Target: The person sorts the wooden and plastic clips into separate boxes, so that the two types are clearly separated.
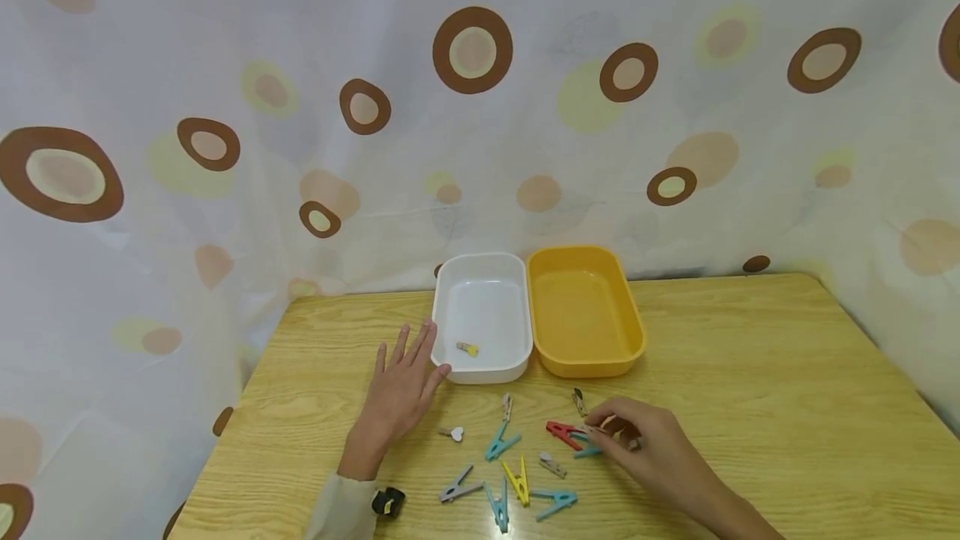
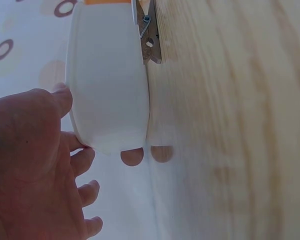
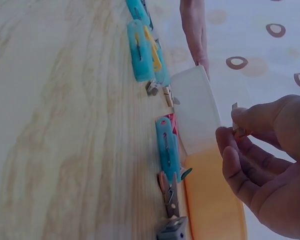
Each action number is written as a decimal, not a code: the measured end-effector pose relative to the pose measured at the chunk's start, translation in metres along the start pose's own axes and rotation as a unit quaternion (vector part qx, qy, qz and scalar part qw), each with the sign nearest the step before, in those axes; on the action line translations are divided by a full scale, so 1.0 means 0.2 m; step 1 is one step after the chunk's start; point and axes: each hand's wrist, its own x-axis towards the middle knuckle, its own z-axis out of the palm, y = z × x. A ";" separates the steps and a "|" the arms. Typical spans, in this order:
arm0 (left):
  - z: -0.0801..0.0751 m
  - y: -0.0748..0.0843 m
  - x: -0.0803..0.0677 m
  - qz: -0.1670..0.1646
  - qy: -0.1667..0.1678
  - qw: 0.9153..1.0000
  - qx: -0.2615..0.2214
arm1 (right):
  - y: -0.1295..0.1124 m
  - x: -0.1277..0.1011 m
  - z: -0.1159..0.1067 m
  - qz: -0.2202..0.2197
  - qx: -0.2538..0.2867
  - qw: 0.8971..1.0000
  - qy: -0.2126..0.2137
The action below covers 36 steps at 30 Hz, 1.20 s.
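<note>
Pinched between thumb and fingertips of the right hand (image 1: 648,448): a small wooden peg (image 3: 236,125), pale, partly hidden by the fingers, held just above the table (image 1: 750,373) near the front right of the peg pile. Just beside those fingers, a red peg (image 1: 562,433) and a teal peg (image 1: 587,448), touching or nearly so; cannot tell which. Scattered nearer the front edge: a teal peg (image 1: 501,442), a yellow peg (image 1: 517,482), a grey peg (image 1: 459,486), two more teal pegs (image 1: 555,502), a small wooden peg with a heart (image 1: 452,433), further small wooden ones between them. Left hand (image 1: 401,394) flat on the table, fingers straight and spread, gripping nothing, fingertips right against the near left corner of the white tray (image 1: 517,307). Inside that tray, one small wooden peg with a yellow tip (image 1: 467,348). Touching its right side, a yellow tray (image 1: 626,307). Nothing between the right hand and the trays but a small wooden peg (image 1: 578,401) lying on the wood. Underneath, a light wood-grain table; behind and around it, a pale curtain (image 1: 225,65) printed with brown and yellow rings.
</note>
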 end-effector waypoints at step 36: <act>0.00 0.00 -0.01 0.004 0.006 1.000 0.006 | -0.04 0.34 0.17 -0.003 0.086 0.995 0.046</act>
